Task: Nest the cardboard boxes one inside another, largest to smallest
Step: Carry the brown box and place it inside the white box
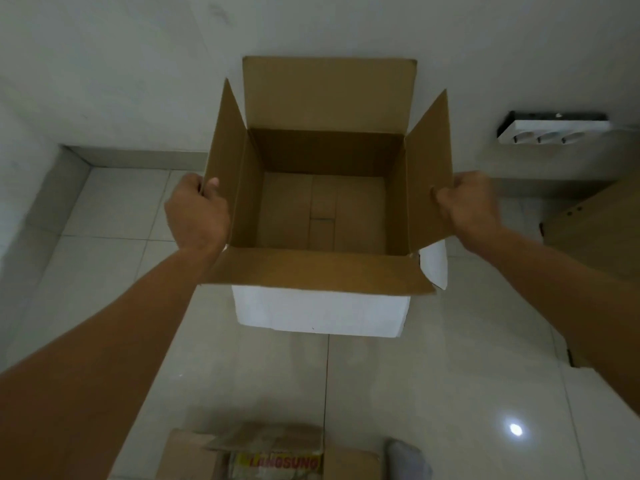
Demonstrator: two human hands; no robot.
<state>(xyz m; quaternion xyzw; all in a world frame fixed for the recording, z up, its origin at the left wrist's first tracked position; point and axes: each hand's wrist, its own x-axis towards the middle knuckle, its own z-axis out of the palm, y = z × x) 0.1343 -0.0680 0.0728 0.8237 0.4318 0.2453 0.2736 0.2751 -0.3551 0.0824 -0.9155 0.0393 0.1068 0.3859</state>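
Note:
A large cardboard box (322,313), white outside and brown inside, is in the middle of the view with all its top flaps open and nothing inside. My left hand (195,213) grips the edge of its left flap. My right hand (467,206) grips the edge of its right flap. The box is upright over the tiled floor; whether it rests on the floor I cannot tell. A smaller brown box (353,462) with a printed label lies at the bottom edge, partly cut off.
White wall rises behind the box, with a power strip (554,129) on a ledge at the right. A wooden cabinet (595,220) stands at the right edge. Glossy floor tiles (450,393) lie between the two boxes.

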